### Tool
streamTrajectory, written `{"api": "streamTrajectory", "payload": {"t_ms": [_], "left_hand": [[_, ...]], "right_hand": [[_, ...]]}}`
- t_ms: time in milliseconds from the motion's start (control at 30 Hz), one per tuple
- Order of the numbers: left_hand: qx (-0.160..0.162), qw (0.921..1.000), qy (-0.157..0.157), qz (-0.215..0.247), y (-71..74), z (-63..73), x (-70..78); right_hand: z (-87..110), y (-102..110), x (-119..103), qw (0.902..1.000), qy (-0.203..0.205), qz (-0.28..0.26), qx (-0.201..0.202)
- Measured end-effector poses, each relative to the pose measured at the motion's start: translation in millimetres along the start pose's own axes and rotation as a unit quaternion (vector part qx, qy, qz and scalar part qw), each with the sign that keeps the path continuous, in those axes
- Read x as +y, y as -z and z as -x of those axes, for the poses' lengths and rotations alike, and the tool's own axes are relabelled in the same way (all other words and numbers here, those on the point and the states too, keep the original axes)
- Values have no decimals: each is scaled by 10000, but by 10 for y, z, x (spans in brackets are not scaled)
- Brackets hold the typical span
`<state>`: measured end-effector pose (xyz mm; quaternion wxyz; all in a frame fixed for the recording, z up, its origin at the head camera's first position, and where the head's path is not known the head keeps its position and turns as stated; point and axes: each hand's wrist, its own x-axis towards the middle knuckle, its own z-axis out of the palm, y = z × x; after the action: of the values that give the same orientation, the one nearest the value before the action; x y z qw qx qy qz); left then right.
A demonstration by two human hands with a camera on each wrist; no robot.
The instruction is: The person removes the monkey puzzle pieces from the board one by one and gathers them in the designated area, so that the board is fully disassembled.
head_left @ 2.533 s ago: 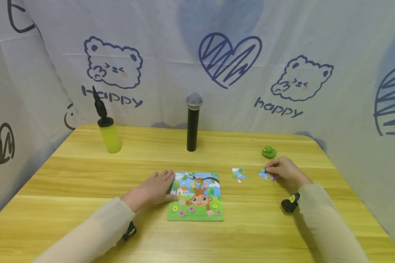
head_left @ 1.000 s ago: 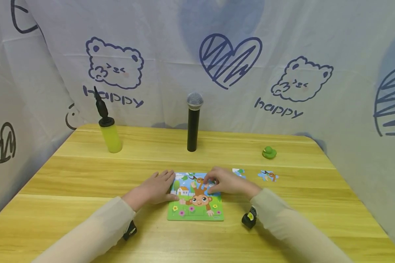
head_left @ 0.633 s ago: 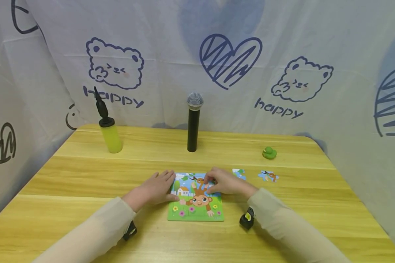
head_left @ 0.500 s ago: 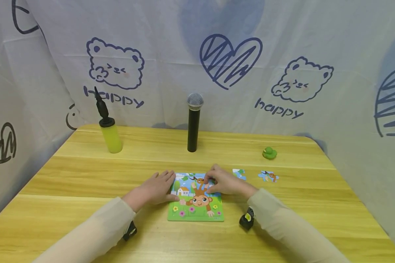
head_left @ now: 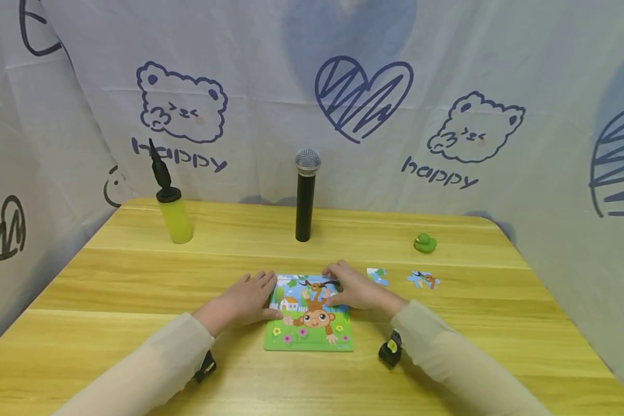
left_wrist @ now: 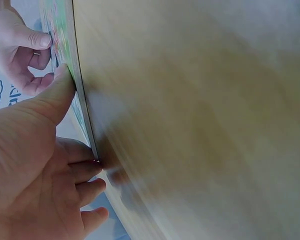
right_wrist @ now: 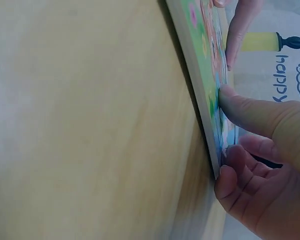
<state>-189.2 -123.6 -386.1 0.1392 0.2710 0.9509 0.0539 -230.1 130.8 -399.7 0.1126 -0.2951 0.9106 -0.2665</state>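
A square monkey jigsaw puzzle (head_left: 314,332) lies flat on the wooden table in the head view. My left hand (head_left: 241,300) rests along its left side, fingers extended and thumb on the picture. Over the upper right corner is my right hand (head_left: 359,289), its thumb and index finger apart. The right wrist view has that thumb (right_wrist: 255,115) touching the picture, while bent fingertips lie at the board's corner edge. No loose piece shows between them. To the right are two loose puzzle pieces, one with sky and leaves (head_left: 377,276) and one with an orange tail (head_left: 424,280).
A microphone (head_left: 304,202) stands upright behind the puzzle. At the back left is a yellow hand pump (head_left: 174,216) with a black top. A green rubber duck (head_left: 424,243) sits behind the loose pieces. White printed cloth (head_left: 270,104) hangs behind the table (head_left: 135,289).
My right hand has come left from the tail piece onto the puzzle's upper right corner. Lately its index finger and thumb have spread, baring more of the printed branch. The left hand stays put.
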Motion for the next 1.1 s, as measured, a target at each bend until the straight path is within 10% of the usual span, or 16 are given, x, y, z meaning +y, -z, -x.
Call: {"api": "streamTrajectory", "payload": {"t_ms": [700,1100], "left_hand": [[22,10000,-14,74,17,21,3],[-8,10000,-21,-7,-4,-4,-12]], "right_hand": [[49,237,162,9851,77,-1694,268],[544,789,548,9630,-603,-2430,998]]}}
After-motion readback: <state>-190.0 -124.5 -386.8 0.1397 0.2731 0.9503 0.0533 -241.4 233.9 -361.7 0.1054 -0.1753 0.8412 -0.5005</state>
